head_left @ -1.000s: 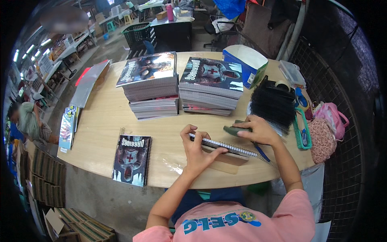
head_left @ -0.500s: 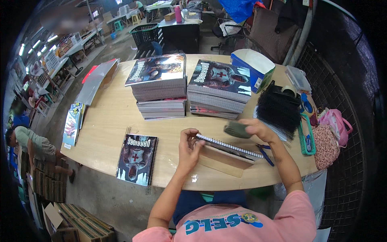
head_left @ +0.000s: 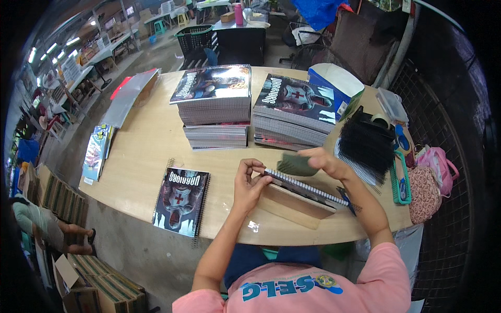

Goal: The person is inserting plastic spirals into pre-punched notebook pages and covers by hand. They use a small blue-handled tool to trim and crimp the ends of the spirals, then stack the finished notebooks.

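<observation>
A notebook [head_left: 308,189] with a dark printed cover stands on edge in front of me, a row of wire loops along its upper spine edge. My left hand [head_left: 250,180] pinches its left end between thumb and fingers. Against its near side is a wooden board [head_left: 300,203]. My right hand [head_left: 324,160] grips a dark green, ridged block [head_left: 296,165] just above and behind the spine's left part; whether it touches the loops I cannot tell. Pliers [head_left: 354,201] with dark blue handles lie by the notebook's right end, partly hidden by my right forearm.
Left of me lies another wire-bound notebook [head_left: 180,201]. Two tall notebook stacks [head_left: 214,110] [head_left: 292,116] stand at the back. Black binding wires [head_left: 368,138], a tape roll [head_left: 380,121] and a green basket [head_left: 401,180] sit at right. A person [head_left: 44,221] bends over cartons at far left.
My right hand has moved left along the spine with the green block, while my left hand keeps its hold on the notebook. The whole view has shifted slightly.
</observation>
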Motion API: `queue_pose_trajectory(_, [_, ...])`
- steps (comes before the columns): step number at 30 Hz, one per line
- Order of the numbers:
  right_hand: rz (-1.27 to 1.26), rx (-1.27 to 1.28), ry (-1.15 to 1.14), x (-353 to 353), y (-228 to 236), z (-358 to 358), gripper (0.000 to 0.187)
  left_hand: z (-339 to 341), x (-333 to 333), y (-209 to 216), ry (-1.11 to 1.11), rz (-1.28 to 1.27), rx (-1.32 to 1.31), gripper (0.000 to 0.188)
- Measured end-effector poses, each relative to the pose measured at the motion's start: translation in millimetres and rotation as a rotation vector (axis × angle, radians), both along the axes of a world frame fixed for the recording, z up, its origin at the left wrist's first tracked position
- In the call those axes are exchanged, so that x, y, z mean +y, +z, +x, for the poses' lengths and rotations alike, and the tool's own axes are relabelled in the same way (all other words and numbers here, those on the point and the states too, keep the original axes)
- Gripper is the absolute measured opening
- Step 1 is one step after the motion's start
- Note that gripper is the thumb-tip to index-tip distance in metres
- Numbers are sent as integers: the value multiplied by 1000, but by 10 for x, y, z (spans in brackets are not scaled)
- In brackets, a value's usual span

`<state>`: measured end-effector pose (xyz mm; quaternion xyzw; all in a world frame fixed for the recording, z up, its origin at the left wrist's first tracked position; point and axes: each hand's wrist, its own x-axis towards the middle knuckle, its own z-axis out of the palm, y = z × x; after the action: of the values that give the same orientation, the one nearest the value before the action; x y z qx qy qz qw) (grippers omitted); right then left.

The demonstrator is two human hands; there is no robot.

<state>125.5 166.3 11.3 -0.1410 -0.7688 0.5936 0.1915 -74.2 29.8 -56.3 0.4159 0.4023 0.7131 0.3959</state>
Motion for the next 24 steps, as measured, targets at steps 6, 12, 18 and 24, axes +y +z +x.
queue_pose_trajectory(6, [571,-562,-129,19,-268,-18,54,-46,50,-59,-49,35,-10,39])
queue_pose_trajectory(12, [683,-740,-792,-573,-599,1194,60,-66,22,-104,-154,-55,25,31])
queue_pose_trajectory(18, [847,-651,-1034,-879,-1159,1742,43,23,50,17,-125,-32,-115,24])
queue_pose_trajectory(24, [765,-63,-813,-633,287,1013,37,11,44,-50,-155,-53,-153,27])
